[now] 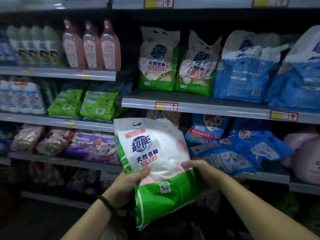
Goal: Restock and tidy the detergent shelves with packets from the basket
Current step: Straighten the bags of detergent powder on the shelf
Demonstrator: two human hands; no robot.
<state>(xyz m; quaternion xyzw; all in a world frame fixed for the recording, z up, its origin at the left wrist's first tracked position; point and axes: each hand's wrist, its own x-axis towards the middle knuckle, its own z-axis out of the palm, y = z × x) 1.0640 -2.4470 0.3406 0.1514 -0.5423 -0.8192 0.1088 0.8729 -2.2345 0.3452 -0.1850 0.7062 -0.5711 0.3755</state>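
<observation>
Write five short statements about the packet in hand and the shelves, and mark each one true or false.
The left hand and right hand both hold the white-and-green packet. True.
That packet rests on a shelf. False: it is held in the air.
Two matching packets stand upright on the shelf above it. True.
The pink bottles stand right of the blue packets. False: they stand left of them.
A dark bracelet sits on the right wrist. False: it is on the left wrist.
</observation>
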